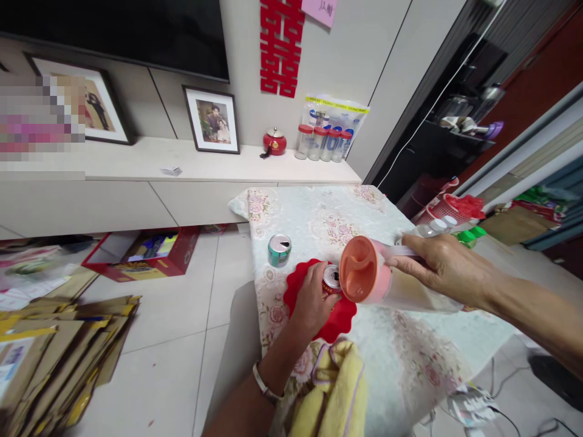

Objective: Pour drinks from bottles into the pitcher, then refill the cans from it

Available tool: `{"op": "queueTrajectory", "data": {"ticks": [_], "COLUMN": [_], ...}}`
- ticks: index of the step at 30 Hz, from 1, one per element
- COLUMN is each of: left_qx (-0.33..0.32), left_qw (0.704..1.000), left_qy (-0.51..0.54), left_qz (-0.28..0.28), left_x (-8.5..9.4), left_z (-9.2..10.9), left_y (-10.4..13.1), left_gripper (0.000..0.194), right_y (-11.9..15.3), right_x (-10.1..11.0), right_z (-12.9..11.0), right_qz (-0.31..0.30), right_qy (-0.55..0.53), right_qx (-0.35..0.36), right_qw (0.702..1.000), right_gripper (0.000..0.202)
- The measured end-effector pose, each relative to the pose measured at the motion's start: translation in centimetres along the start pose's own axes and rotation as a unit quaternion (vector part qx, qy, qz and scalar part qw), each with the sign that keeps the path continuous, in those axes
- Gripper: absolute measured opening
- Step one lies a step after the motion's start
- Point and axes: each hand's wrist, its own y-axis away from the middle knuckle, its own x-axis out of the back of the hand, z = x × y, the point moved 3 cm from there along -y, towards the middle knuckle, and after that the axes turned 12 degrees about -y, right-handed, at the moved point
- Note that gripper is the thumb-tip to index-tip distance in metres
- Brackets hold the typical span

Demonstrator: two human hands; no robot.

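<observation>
My left hand (pixel 312 302) is wrapped round a red drink can (pixel 331 279) with an opened top. The can stands on a red scalloped mat (pixel 339 320). My right hand (pixel 439 264) grips the handle of a clear pitcher (pixel 416 292) with an orange lid (pixel 359 270). The pitcher is tipped nearly on its side, its lid close beside the can's top. Whether any liquid is flowing, I cannot tell. A green can (pixel 279 250), also opened, stands on the flowered tablecloth (pixel 314 209) beyond my left hand.
A yellow towel (pixel 339 388) lies at the table's near edge. Bottles with white and green caps (pixel 467 237) stand behind my right hand. Flattened cardboard (pixel 86 346) and a red box (pixel 146 258) are on the floor. Jars (pixel 314 142) line the white cabinet.
</observation>
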Motion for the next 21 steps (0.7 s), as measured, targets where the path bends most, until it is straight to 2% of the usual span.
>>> {"op": "queueTrajectory", "data": {"ticks": [7, 21], "left_qx": [0.002, -0.005], "left_qw": [1.0, 1.0], "left_qy": [0.006, 0.008], "left_qz": [-0.011, 0.002], "left_x": [-0.02, 0.09], "left_z": [-0.05, 0.04], "left_y": [0.13, 0.09], "left_gripper": [0.065, 0.063], "right_y": [0.02, 0.13], "right_x": [-0.13, -0.26], "right_z": [0.06, 0.26], "right_qz": [0.011, 0.026], "right_qy": [0.007, -0.001], "right_qx": [0.011, 0.027], "right_qw": [1.0, 0.999], "right_gripper": [0.069, 0.063]}}
